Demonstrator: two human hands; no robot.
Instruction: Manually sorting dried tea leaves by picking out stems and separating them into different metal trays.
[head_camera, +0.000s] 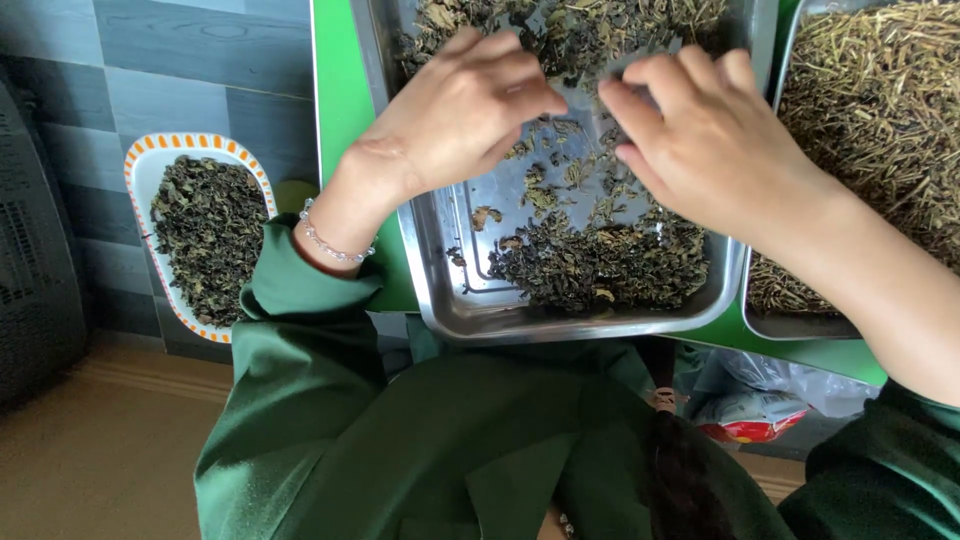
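Your left hand (470, 110) grip narrow, fingertips pinched over dried leaves (600, 262) | your right hand (700, 140) grip loosely curled, empty | leaves lie in steel tray (440, 270) on green counter (340, 90), main heap just below both hands, nearer you.

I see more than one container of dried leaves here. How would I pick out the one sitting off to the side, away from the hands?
Start at the green table with the steel tray under both hands. Look left past the table's edge, toward the grey wall. There sits a white dish heaped with dark dried leaves; unlike the plain metal trays, it has an orange-and-white striped rim.
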